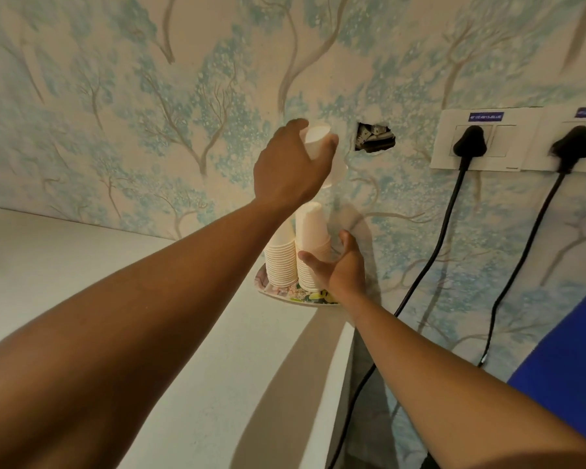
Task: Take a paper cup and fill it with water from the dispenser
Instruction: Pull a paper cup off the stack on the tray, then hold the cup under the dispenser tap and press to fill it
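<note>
My left hand (pixel 290 165) is raised in front of the wall and grips a single white paper cup (pixel 317 143), held upside down well above the stacks. Two stacks of upside-down white paper cups (pixel 310 238) stand on a flowered plate (pixel 268 289) at the back right corner of a white counter. My right hand (pixel 339 267) wraps around the right stack near its lower half, thumb in front. The left stack (pixel 279 262) is partly hidden behind my left forearm. No water dispenser can be made out for sure.
The white counter (pixel 149 299) ends at an edge just right of the plate. The wall has tree-pattern wallpaper with a rough hole (pixel 374 138). Two black plugs (pixel 469 140) sit in white sockets, their cables hanging down. A blue object (pixel 569 360) is at the right.
</note>
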### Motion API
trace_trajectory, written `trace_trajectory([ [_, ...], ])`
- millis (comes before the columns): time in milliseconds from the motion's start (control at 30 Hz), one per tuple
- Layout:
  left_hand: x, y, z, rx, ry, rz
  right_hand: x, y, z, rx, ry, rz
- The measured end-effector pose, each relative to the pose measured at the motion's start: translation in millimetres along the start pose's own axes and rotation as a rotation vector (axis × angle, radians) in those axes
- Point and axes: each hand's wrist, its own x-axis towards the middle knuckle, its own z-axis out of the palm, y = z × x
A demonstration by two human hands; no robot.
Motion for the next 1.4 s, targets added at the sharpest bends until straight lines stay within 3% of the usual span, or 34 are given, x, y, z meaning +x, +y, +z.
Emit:
trace_trajectory([
  [367,-123,9,-4,-0.030,-0.177,-0.152,-114,6,-48,0.117,0.053,-0.066],
  [767,-273,40,-14,-0.125,-0.378,-0.372,-249,22,-109,0.198,-0.012,0.081],
  [1067,-351,55,-24,-0.619,-0.738,-1.044,-331,48,-158,0.182,0.076,0.063],
  [1233,-399,59,-14,-0.869,-0.961,-1.175,-368,60,-177,0.201,0.148,0.100],
  [1400,-436,71,4,-0.958,-1.120,-1.205,-398,81,-190,0.234,0.236,0.187],
])
